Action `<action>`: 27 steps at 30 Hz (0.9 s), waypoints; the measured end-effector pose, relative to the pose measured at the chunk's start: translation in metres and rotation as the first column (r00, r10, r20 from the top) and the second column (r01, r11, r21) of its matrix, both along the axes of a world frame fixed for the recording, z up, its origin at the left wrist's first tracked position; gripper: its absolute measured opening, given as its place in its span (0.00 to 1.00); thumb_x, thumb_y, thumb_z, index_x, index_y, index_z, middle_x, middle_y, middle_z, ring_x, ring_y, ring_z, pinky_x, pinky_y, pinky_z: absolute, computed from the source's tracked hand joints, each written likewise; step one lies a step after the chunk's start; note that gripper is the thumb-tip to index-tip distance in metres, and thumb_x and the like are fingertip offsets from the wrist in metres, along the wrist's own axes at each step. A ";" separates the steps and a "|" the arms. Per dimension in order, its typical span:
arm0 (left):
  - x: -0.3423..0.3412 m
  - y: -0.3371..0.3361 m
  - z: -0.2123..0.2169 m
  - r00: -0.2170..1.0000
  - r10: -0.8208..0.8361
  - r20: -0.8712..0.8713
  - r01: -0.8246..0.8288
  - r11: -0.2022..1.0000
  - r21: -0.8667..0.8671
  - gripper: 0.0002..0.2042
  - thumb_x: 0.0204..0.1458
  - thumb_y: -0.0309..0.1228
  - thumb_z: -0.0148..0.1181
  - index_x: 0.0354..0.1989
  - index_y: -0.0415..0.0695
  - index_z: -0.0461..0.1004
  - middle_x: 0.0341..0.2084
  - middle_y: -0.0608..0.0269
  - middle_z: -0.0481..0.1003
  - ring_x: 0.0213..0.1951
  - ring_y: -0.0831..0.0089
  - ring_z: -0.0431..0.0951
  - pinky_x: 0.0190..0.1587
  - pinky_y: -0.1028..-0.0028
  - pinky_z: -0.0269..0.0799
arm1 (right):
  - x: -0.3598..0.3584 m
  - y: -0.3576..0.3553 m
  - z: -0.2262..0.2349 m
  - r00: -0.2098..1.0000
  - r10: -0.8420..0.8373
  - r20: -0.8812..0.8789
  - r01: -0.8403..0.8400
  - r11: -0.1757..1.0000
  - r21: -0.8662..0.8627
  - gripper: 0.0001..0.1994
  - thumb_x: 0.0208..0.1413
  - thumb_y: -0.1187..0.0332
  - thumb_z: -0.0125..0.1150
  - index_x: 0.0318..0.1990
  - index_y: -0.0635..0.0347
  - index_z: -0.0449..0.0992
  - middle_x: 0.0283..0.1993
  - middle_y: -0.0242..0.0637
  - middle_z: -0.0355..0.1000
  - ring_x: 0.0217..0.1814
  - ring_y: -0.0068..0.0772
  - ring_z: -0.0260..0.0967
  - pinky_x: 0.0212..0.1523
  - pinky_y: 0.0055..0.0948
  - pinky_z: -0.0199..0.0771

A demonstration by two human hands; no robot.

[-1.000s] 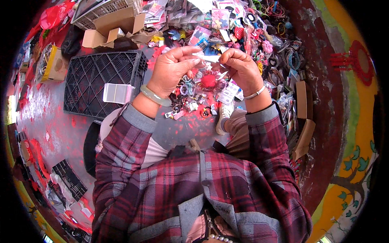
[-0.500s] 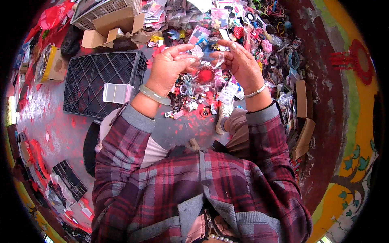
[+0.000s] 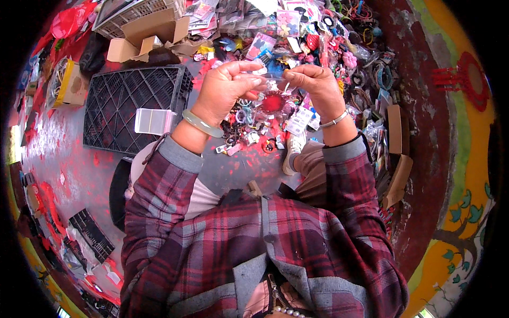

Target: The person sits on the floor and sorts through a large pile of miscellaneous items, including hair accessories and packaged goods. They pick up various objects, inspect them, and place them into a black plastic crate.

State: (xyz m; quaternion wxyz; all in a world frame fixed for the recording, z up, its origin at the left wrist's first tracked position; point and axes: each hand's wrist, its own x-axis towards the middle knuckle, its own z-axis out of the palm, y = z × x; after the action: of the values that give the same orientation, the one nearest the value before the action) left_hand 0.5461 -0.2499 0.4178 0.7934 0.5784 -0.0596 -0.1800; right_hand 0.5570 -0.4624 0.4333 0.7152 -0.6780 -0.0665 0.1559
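Note:
Between my hands hangs a small clear plastic bag (image 3: 286, 102) with a round red item (image 3: 273, 102) showing in it; its exact kind I cannot make out. My left hand (image 3: 225, 87) pinches the bag's upper edge between thumb and fingers, a pale green bangle on that wrist. On the other side, my right hand (image 3: 318, 90) grips the same edge with thumb and forefinger, a silver bangle below it. Behind the bag spreads a pile of hair ties (image 3: 245, 115) and small packaged trinkets. A white card with print (image 3: 299, 121) lies just below the right hand.
At the left lies a black plastic crate (image 3: 114, 119) with a clear flat box (image 3: 152, 122) on it. An open cardboard box (image 3: 142, 40) stands beyond, next to a pale crate (image 3: 139, 17). Cardboard pieces (image 3: 396, 180) lean at the right, near a painted wall (image 3: 464, 159).
My right hand has closed from loosely spread fingers into a pinch on the bag's edge. The red item has shifted slightly right and down. My left hand has barely moved.

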 end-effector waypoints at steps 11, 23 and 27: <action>0.007 0.001 -0.018 0.673 -0.174 0.719 -0.328 0.801 0.501 0.12 0.39 0.34 0.62 0.33 0.44 0.76 0.34 0.59 0.75 0.42 0.63 0.72 0.46 0.64 0.64 | -0.007 0.004 -0.009 0.953 0.106 0.285 0.003 0.934 -0.357 0.06 0.47 0.74 0.59 0.31 0.67 0.77 0.27 0.36 0.74 0.31 0.22 0.71 0.30 0.21 0.70; 0.005 0.010 -0.021 0.578 -0.378 0.724 -0.356 0.681 0.640 0.07 0.43 0.34 0.58 0.26 0.46 0.78 0.28 0.59 0.76 0.38 0.63 0.74 0.43 0.66 0.65 | -0.007 0.006 -0.012 0.926 0.181 0.332 -0.035 0.915 -0.402 0.05 0.44 0.74 0.61 0.30 0.64 0.78 0.28 0.36 0.74 0.29 0.24 0.71 0.32 0.22 0.69; 0.010 0.021 -0.006 0.646 -0.355 0.675 -0.268 0.723 0.637 0.07 0.44 0.33 0.57 0.27 0.44 0.78 0.31 0.56 0.76 0.39 0.63 0.74 0.43 0.67 0.67 | -0.004 -0.009 -0.006 0.985 0.054 0.165 -0.004 0.957 -0.290 0.05 0.44 0.76 0.62 0.30 0.67 0.78 0.30 0.36 0.74 0.32 0.23 0.70 0.35 0.21 0.69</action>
State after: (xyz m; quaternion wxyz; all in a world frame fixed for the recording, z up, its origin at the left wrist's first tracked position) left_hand 0.5564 -0.2291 0.4113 0.4121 0.8475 -0.3306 0.0508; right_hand 0.5535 -0.4718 0.4274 0.5977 -0.7850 -0.1142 0.1158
